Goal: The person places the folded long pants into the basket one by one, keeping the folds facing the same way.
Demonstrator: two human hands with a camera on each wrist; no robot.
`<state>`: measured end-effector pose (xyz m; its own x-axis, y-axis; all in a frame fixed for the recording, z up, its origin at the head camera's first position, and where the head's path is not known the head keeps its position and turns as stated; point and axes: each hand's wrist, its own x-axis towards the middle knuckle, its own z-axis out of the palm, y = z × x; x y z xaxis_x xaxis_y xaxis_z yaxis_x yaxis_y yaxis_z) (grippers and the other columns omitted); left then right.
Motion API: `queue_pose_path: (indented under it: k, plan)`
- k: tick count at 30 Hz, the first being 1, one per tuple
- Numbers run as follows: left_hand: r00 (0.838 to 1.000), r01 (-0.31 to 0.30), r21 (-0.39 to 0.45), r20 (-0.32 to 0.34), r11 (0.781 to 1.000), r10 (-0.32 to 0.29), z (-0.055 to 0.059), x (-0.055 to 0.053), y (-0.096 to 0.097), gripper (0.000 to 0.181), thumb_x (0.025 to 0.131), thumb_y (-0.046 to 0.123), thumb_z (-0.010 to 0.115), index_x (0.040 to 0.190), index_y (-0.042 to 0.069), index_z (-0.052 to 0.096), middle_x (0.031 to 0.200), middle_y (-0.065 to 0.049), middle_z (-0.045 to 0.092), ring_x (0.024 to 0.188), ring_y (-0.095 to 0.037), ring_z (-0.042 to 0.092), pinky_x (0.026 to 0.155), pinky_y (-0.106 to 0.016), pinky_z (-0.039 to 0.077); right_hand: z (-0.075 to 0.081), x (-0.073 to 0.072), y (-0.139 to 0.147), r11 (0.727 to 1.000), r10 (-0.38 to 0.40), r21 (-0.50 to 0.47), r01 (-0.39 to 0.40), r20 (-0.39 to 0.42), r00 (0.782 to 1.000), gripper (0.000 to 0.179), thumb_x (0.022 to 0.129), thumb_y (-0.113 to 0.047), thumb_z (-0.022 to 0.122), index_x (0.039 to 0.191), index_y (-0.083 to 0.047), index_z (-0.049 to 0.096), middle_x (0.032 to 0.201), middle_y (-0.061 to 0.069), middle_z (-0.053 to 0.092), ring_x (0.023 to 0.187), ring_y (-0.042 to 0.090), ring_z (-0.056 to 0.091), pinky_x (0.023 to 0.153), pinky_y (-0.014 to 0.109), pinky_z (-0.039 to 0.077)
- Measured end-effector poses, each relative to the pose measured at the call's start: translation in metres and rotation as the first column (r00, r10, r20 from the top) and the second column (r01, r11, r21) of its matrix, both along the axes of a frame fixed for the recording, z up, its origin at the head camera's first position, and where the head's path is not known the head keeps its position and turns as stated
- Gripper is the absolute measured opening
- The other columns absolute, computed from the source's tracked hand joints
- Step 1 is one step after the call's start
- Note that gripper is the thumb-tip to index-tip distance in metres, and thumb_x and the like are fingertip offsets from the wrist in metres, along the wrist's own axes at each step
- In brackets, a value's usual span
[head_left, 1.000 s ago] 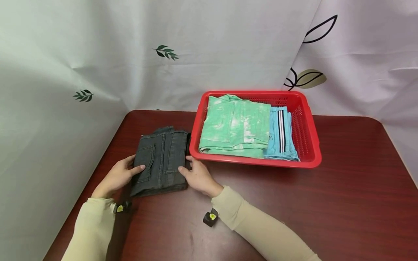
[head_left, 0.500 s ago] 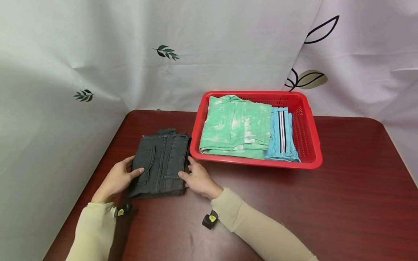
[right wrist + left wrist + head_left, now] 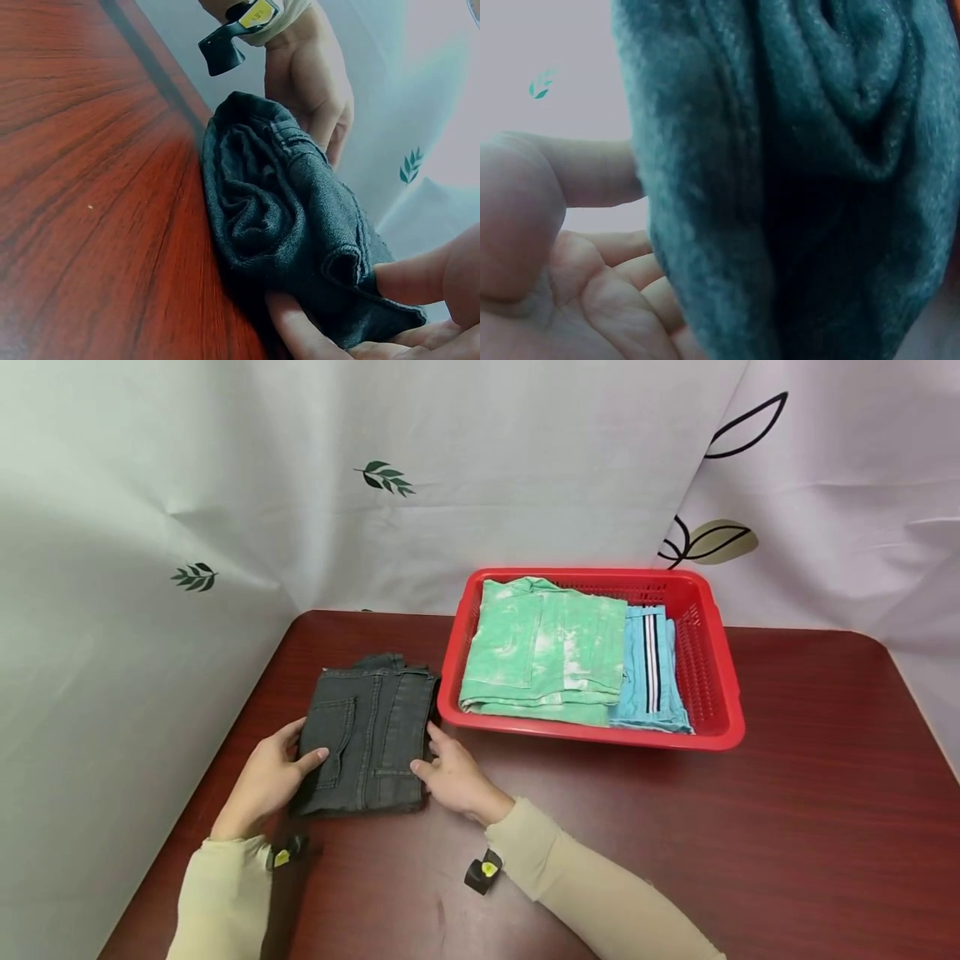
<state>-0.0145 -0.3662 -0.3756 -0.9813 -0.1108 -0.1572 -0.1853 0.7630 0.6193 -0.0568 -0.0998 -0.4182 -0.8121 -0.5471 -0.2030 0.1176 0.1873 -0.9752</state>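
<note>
A folded pair of dark grey jeans [image 3: 363, 739] lies on the table left of the red basket. My left hand [image 3: 264, 781] holds its left side, thumb on top near the stitched pocket. At the right side my right hand [image 3: 461, 781] pinches the edge, its thumb on top and fingers at the side and below. Rolled layers of the jeans [image 3: 259, 195] show in the right wrist view, with the left hand [image 3: 311, 82] behind them. The folded cloth [image 3: 697, 187] fills much of the left wrist view, hiding some of the left fingertips.
The red plastic basket [image 3: 585, 734] stands close by the jeans' right edge. In it lie folded green-and-white tie-dye trousers [image 3: 547, 643] and light blue trousers [image 3: 637, 677] with a striped band. White leaf-printed cloth [image 3: 525, 460] hangs behind the dark red table [image 3: 817, 793].
The jeans have turned slightly, their near right corner coming toward me. Both hands stay at the two sides, the left one shifting a little. The basket has not moved.
</note>
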Motion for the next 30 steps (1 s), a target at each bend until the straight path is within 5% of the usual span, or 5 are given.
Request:
queue_pose_path:
  k: [22, 26, 30]
  plan:
    - [0.99, -0.101, -0.042, -0.1, 0.994, 0.097, 0.02, 0.024, 0.01, 0.074, 0.101, 0.032, 0.062, 0.154, -0.006, 0.029, 0.142, -0.034, 0.048, 0.116, -0.042, 0.062, 0.071, -0.007, 0.042, 0.016, 0.004, 0.004, 0.993, 0.051, -0.105, -0.055, -0.037, 0.998, 0.068, 0.102, -0.01, 0.059, 0.159, -0.003, 0.023, 0.157, 0.026, 0.032, 0.137, 0.041, 0.044, 0.107, 0.044, 0.044]
    - [0.984, -0.124, -0.061, -0.138, 0.99, 0.115, 0.027, 0.029, 0.014, 0.072, 0.101, 0.033, 0.062, 0.155, -0.004, 0.031, 0.141, -0.033, 0.05, 0.115, -0.042, 0.062, 0.071, -0.01, 0.042, 0.021, 0.004, 0.007, 0.991, 0.064, -0.116, -0.069, -0.051, 0.997, 0.069, 0.102, -0.011, 0.059, 0.159, -0.004, 0.022, 0.159, 0.022, 0.03, 0.138, 0.04, 0.043, 0.108, 0.044, 0.043]
    - [0.979, -0.148, -0.083, -0.155, 0.986, 0.134, 0.033, 0.034, 0.016, 0.072, 0.102, 0.035, 0.06, 0.156, 0.0, 0.029, 0.144, -0.031, 0.048, 0.126, -0.045, 0.055, 0.085, -0.03, 0.048, 0.027, 0.006, 0.01, 0.989, 0.075, -0.121, -0.085, -0.086, 0.993, 0.07, 0.101, -0.011, 0.06, 0.159, -0.004, 0.023, 0.161, 0.019, 0.029, 0.139, 0.039, 0.043, 0.109, 0.043, 0.042]
